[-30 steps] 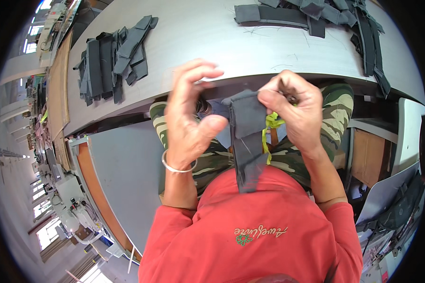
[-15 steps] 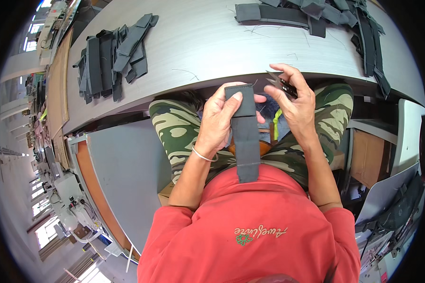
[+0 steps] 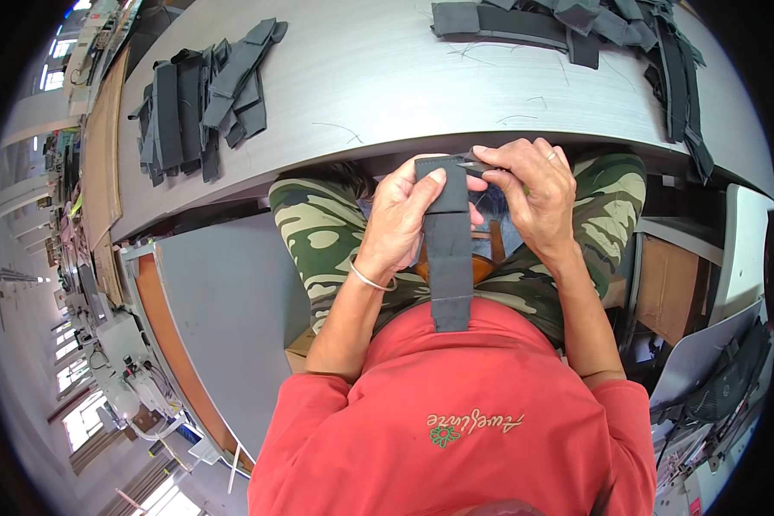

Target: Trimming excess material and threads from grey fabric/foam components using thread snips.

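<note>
Head view: left grip (image 3: 397, 211) clamps grey strip (image 3: 449, 254); right grip (image 3: 535, 191) clasps snips (image 3: 474, 166) at its corner, apparently trimming; next cut likely needs steadiness.

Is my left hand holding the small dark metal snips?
No, your left hand pinches a flat dark grey fabric strip, and your right hand holds the snips.

The fabric strip (image 3: 449, 249) at the centre of the frame is plain dark grey, crossed by a pale stitch line low down. The left pile (image 3: 176, 112) at upper left and the right pile (image 3: 679, 77) at upper right are dark grey too, against a whitish, faintly streaked table (image 3: 361, 69). At lower centre the shirt (image 3: 464, 361) is red with a green flower motif (image 3: 445, 436); above it, the trousers (image 3: 318, 232) are green-and-cream camouflage.
</note>
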### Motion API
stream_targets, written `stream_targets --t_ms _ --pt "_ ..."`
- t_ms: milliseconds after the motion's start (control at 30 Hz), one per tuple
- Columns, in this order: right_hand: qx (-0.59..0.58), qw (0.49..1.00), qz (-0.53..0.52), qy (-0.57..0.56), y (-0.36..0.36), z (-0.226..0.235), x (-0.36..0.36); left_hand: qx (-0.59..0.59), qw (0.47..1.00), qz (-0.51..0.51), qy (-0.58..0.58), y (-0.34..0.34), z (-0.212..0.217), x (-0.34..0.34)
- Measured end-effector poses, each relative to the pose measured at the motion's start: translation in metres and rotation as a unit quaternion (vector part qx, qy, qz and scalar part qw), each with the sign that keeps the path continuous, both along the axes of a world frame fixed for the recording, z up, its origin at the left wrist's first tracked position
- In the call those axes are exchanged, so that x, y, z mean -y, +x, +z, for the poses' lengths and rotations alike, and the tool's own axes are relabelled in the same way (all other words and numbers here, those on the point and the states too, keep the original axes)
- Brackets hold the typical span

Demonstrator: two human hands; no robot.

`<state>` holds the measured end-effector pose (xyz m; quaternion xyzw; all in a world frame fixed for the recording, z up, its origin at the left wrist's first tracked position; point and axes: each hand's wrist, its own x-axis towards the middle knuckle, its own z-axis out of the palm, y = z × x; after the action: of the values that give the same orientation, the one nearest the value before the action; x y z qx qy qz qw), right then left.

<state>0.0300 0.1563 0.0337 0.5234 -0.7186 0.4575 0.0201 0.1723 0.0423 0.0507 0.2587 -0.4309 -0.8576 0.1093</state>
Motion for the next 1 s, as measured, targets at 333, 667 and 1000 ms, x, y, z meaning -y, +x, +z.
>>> stream_targets --t_ms 333,667,1000 --pt "0.142 0.990 -0.004 0.020 0.000 -0.001 0.001 -0.006 0.997 -0.029 0.077 0.003 -0.005 0.006" --pt "0.344 0.937 0.003 0.065 0.006 -0.008 0.016 -0.008 0.990 -0.073 0.124 0.003 -0.009 0.014" --pt "0.156 0.984 0.021 0.080 0.020 -0.008 -0.009 0.042 0.995 0.043 0.079 0.017 -0.029 0.012"
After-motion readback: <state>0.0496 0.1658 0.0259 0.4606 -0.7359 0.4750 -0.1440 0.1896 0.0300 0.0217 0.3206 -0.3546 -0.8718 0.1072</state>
